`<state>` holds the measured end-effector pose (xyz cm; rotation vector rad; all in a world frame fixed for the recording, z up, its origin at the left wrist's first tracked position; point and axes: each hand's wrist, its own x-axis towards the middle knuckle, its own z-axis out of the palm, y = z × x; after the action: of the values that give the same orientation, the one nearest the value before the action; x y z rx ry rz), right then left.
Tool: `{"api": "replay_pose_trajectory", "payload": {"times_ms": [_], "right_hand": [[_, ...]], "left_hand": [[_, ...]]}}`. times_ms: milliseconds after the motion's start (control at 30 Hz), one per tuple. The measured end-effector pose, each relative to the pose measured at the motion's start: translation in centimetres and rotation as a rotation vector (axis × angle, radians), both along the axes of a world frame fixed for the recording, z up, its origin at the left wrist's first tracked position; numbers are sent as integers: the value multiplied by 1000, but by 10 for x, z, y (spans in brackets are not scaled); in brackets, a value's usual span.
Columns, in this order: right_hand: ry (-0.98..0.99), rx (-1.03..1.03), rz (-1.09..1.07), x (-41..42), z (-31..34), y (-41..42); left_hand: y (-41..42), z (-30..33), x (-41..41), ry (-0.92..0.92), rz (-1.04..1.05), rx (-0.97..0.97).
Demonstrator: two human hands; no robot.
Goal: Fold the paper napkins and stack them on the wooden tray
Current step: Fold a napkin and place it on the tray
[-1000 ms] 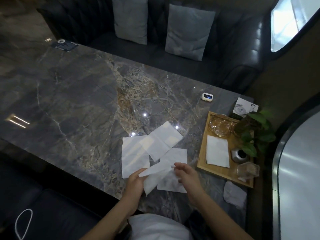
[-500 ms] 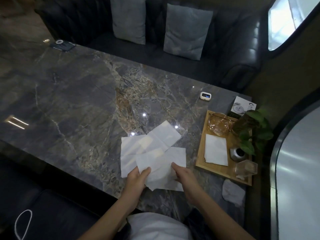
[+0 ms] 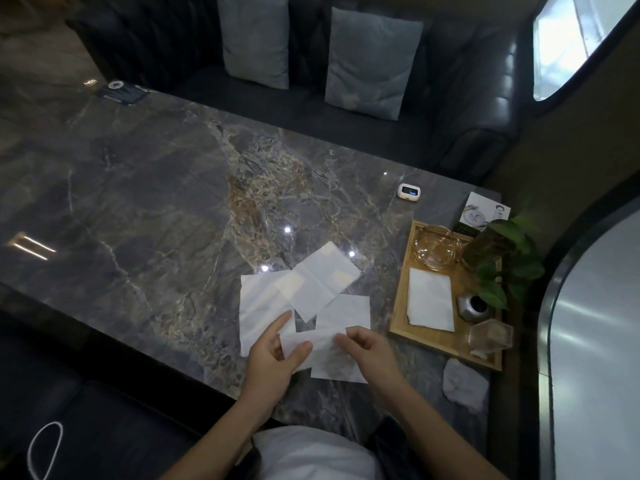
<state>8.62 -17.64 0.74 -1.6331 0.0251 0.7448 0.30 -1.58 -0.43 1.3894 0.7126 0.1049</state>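
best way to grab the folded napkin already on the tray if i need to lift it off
Take the folded napkin by its near edge, coming from the tray's open front side. It lies flat, and the glass dish, metal pot and clear box crowd its far and right sides.

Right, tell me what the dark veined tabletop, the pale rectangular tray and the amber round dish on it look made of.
Dark veined tabletop: polished marble or a stone-look slab, judging by veins and mirror-like light spots. Pale rectangular tray: light wood, matte, with raised rim. Amber round dish: tinted glass, see-through with glints.
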Motion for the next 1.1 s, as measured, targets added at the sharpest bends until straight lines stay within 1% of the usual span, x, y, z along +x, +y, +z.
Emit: {"api": "replay_pose_trajectory", "payload": {"times_ms": [133,300,367,467,567,633,700,767,800,867,933,1000,1067,1100], "right_hand": [[-29,-2,18,1,0,0],[-89,-20,50,0,1,-2],[-124,-32,64,0,-1,-4],[-185,-91,66,0,-5,-8],[-324,-209,48,0,-9,-11],[-441,-261,103,2,-11,-12],[-522,-307,190,2,-10,-11],[-580,-356,267,2,-6,-8],[-602,-373,296,2,-2,-6],[-601,-387,341,2,5,0],[-527,-331,336,3,9,3],[-460,-278,285,3,10,4],[-409,-228,226,4,12,3],[-370,-203,196,5,13,2]], "left_hand": [[0,1,1,14,0,122],[-1,3,2,10,54,132],[1,3,2,-8,36,174],[3,1,1,-52,-33,314],[5,-3,-2,-93,-70,566],[5,-3,-2,-130,-111,723],[3,0,-1,-149,-157,772],[1,4,1,-187,-204,738],[-1,6,1,-198,-224,685],[-4,13,1,-160,-260,551],[-6,17,3,-93,-236,440],[-6,18,4,-49,-168,285],[-5,18,5,-11,-138,124],[-4,17,5,16,-131,74]]}}
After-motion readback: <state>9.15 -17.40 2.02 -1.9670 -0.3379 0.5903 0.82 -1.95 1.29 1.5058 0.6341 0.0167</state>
